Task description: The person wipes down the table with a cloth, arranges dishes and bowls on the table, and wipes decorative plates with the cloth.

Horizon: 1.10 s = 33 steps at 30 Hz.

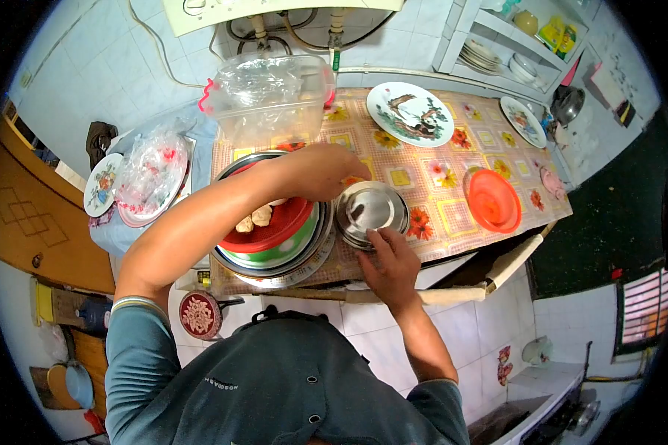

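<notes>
A round steel container, stacked on or fitted to another round steel piece, sits on the patterned tablecloth. My left hand reaches across from the left and is closed at its far left rim, its fingertips partly hidden. At the near rim, my right hand is closed with thumb and fingers on the edge. Left of the container stand nested basins, with a red basket on top holding pale, knobbly pieces. My left forearm passes over these basins and covers part of them.
Behind the basins is a clear plastic bin. A panda plate, an orange bowl and another plate lie to the right. Plastic bags rest at left. The table's front edge is near my body.
</notes>
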{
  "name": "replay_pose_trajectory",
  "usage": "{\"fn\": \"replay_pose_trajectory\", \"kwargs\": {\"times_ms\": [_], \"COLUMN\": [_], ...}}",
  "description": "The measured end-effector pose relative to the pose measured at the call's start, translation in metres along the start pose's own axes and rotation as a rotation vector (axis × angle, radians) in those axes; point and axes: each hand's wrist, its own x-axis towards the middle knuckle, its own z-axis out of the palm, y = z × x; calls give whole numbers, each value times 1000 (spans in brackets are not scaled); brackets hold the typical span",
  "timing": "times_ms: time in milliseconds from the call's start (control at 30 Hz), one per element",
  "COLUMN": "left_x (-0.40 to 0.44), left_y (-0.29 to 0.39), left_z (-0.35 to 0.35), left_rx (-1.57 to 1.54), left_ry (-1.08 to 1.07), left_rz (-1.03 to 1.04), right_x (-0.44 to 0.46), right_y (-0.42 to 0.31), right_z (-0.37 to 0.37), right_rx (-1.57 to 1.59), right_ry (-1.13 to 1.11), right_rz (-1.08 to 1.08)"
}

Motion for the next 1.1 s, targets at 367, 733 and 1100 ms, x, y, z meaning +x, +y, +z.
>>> {"fn": "replay_pose_trajectory", "kwargs": {"times_ms": [367, 733, 1100], "left_x": [-5, -22, -162], "left_y": [-7, 28, 79], "left_z": [18, -9, -31], "left_rx": [45, 110, -173], "left_ry": [52, 108, 694], "left_rz": [48, -5, 97], "right_x": [-7, -22, -80], "right_y": [-6, -23, -32], "right_z": [3, 3, 23], "right_rx": [-9, 54, 557], "right_ry": [-9, 70, -1], "right_rz": [5, 62, 358]}}
